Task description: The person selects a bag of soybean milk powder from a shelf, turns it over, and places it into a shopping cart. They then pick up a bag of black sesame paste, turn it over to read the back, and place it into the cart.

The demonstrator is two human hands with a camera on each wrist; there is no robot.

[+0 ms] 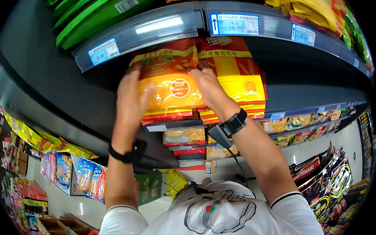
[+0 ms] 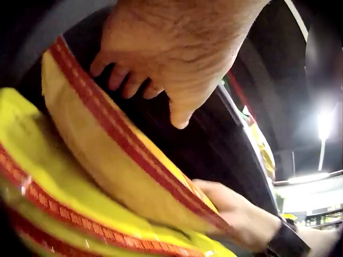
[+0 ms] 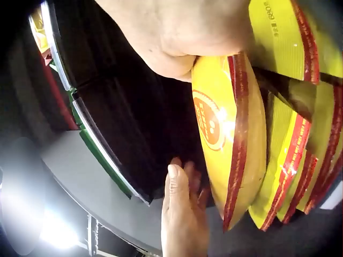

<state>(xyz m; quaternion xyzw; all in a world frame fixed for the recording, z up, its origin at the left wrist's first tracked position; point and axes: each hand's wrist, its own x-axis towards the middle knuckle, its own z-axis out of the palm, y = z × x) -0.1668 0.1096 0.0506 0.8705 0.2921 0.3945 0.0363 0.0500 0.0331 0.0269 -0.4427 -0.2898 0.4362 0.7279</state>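
Your right hand (image 1: 210, 88) is clamped on the orange bag (image 1: 169, 86); your left hand (image 1: 131, 97) has fingers extended at its 9 o'clock. Shelf (image 1: 175, 125) beneath, neighbouring bag (image 1: 232, 79) at 3, price rail (image 1: 162, 27) overhanging 12.

We see the left hand (image 1: 131, 97) blurred, the green packs (image 1: 106, 19) cut off above, and fine print on the tags (image 1: 104, 51) too small to read. From the left wrist, the bag (image 2: 107, 152) partly hides the right hand (image 2: 238, 214).
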